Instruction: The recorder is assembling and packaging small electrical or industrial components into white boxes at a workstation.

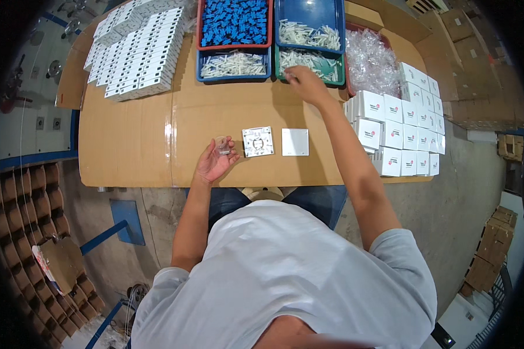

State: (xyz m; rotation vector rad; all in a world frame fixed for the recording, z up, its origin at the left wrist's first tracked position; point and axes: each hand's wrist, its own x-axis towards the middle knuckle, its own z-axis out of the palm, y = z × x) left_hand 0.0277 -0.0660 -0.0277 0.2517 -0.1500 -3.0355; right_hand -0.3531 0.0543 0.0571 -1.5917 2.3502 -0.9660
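Note:
My left hand (215, 163), palm up over the near part of the table, has its fingers curled round a small clear plastic bag (222, 145). Right of it lie an open white square plate (257, 142) with fittings on its face, and a plain white square cover (295, 142). My right hand (305, 83) reaches to the front edge of a green tray (339, 72) that holds slim white pieces (303, 58). Its fingertips are bent together at the tray's rim; what they grip, if anything, is too small to make out.
A red tray (199, 29) of blue plastic parts and blue trays (201, 74) (308, 11) of white pieces stand at the back. Clear bags (370, 58) fill a bin behind stacked white boxes (390, 134) on the right. More white boxes (140, 52) stand at the left on the cardboard-covered table (128, 134).

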